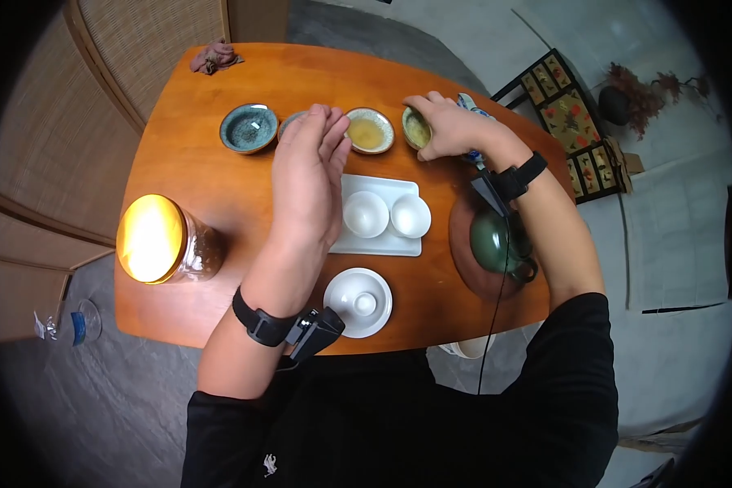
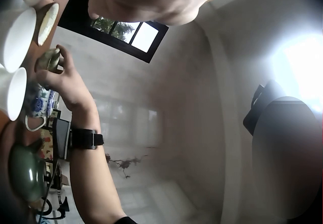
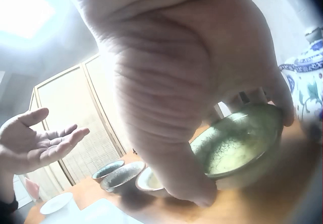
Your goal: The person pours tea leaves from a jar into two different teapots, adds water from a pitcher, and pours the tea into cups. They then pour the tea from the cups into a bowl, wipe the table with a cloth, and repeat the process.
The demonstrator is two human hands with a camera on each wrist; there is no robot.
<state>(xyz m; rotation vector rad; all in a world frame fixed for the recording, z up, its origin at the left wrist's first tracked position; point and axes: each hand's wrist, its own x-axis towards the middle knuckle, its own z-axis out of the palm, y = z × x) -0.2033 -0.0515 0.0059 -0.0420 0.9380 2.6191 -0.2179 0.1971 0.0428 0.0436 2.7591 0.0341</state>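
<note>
At the right end of a row of bowls, my right hand (image 1: 457,132) holds a small green tea bowl (image 3: 234,143) by its rim, thumb and fingers on opposite sides. Pale yellow-green colour shows inside that bowl. My left hand (image 1: 305,175) is raised over the table with straight fingers and an upturned palm, holding nothing. It partly covers a grey-blue bowl (image 1: 288,126). Between the hands stands a cream bowl (image 1: 369,131) of yellow liquid. A dark teal bowl (image 1: 248,130) sits left of the left hand. Close behind the right hand is a blue-and-white porcelain pot (image 2: 44,102).
Two white cups (image 1: 366,215) stand on a white tray (image 1: 380,249), with a white lidded bowl (image 1: 358,302) nearer me. A green teapot (image 1: 496,241) rests on a round brown board (image 1: 466,264) at right. A lidded glass jar (image 1: 199,250) is at left; a crumpled cloth (image 1: 215,58) lies far left.
</note>
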